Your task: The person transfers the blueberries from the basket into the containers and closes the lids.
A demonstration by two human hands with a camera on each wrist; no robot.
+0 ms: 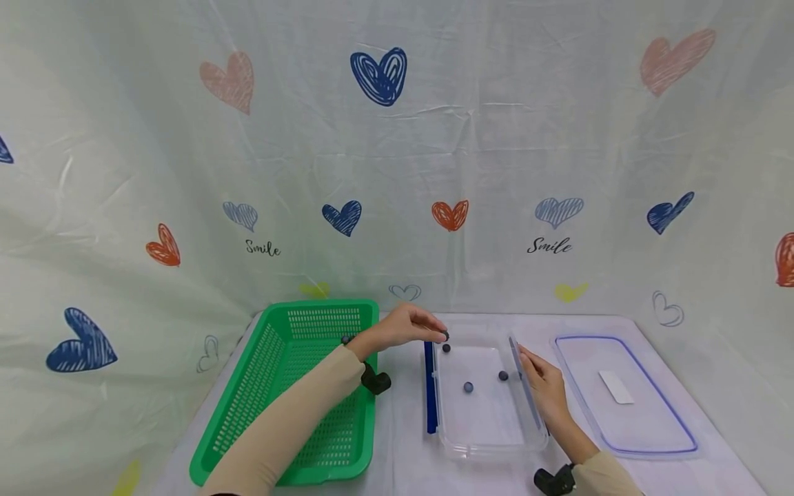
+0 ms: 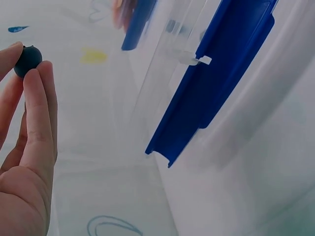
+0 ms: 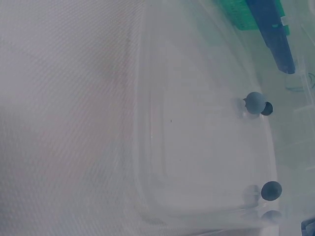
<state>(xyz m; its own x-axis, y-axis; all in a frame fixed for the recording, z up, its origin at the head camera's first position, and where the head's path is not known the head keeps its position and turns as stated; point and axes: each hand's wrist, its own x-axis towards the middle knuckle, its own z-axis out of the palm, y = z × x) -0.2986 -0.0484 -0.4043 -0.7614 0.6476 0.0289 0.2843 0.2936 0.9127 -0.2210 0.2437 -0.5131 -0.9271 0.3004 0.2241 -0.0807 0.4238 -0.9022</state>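
My left hand (image 1: 403,326) pinches a blueberry (image 2: 28,60) between thumb and fingertips, above the far left corner of a clear plastic container (image 1: 477,451). Three other blueberries lie in the container: one near the middle (image 1: 468,387), one at the right (image 1: 503,375) and one in the far left corner (image 1: 446,348). At the container's right side, my right hand (image 1: 548,389) holds the edge by the raised blue side clip (image 1: 528,386); some of its fingers are hidden. The left blue clip (image 2: 211,73) hangs unfastened.
A green slotted basket (image 1: 366,441) stands to the left, with a blueberry (image 1: 346,339) at its far end, partly behind the left wrist. On the right lies a clear lid (image 1: 657,430) with a blue seal and a white label (image 1: 616,387). A heart-printed sheet (image 1: 397,151) hangs behind the table.
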